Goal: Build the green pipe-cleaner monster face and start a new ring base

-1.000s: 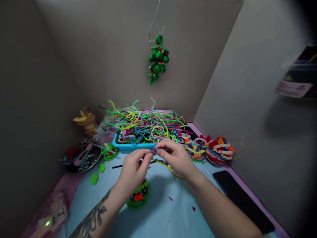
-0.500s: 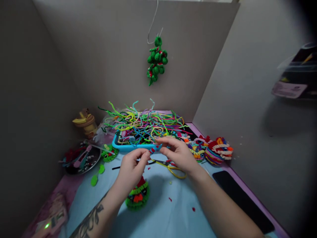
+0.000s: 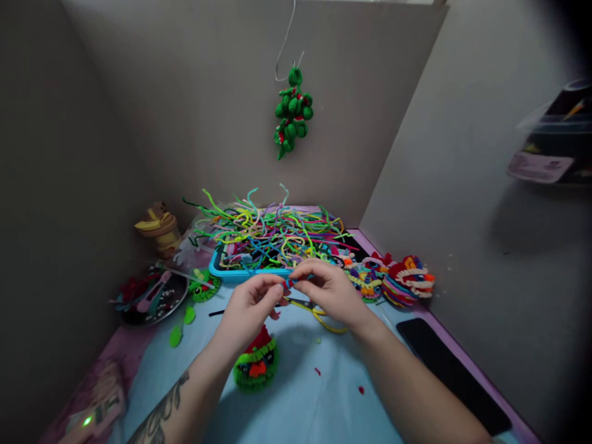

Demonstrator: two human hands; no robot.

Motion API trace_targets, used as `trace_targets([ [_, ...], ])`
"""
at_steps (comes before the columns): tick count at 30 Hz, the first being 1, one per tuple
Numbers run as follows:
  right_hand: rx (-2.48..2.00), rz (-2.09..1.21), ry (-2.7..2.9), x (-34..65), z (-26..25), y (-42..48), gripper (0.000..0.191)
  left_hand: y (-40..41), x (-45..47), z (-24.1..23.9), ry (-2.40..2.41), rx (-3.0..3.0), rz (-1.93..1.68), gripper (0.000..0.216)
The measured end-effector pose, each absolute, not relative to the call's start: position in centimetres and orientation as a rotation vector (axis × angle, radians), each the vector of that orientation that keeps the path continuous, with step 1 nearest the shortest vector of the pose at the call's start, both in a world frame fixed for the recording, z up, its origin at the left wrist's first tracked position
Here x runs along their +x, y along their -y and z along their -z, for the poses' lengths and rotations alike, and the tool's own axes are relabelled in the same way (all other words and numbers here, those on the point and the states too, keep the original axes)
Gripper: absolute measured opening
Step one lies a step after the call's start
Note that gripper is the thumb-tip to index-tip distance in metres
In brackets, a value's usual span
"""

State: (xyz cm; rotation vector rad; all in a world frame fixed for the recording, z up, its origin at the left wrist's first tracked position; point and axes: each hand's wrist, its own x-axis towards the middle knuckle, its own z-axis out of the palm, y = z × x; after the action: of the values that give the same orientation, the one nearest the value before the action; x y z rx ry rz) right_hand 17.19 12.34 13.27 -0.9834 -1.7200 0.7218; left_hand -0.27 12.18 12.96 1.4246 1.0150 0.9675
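Between my two hands, in front of the tray, is a small red and blue fuzzy pipe cleaner piece (image 3: 288,284). My left hand (image 3: 252,305) pinches its left side with thumb and forefinger. The fingertips of my right hand (image 3: 326,290) are closed on its right side, close to the left ones; its exact shape is mostly covered. Below the hands lie scissors (image 3: 329,322) with yellow handles, partly behind my right hand. A green fuzzy figure (image 3: 255,370) with a red top and orange middle stands on the blue cloth (image 3: 300,407) under my left wrist.
A blue tray (image 3: 250,275) heaped with colourful pipe cleaners (image 3: 277,228) stands at the back. Fuzzy ornaments (image 3: 404,283) and a black phone-like slab (image 3: 453,376) lie right; a metal bowl (image 3: 178,299) and a pink glue gun (image 3: 97,410) left. A green cluster (image 3: 293,114) hangs above.
My right hand has moved left and slightly down, and its spread fingers have closed on the piece. My left hand has stayed nearly in place, pinching it.
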Motion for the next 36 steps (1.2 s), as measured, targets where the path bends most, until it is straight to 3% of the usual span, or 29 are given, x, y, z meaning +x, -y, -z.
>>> trace_targets([
  [6,-1.006,-0.795,1.67,17.01,-13.09,-12.29,0.022,-12.04,-0.35,-12.68,-1.048,1.486,-1.137,0.018],
  [12,-1.054,-0.732,1.661,17.13,-12.98,-12.36,0.004,-11.79,-0.26,-12.75,-1.084,1.562,-1.208,0.019],
  [36,-0.996,-0.564,1.76,17.23,-13.15,-12.12,0.008,-11.78,-0.52,-13.01,-1.102,1.523,-1.198,0.016],
])
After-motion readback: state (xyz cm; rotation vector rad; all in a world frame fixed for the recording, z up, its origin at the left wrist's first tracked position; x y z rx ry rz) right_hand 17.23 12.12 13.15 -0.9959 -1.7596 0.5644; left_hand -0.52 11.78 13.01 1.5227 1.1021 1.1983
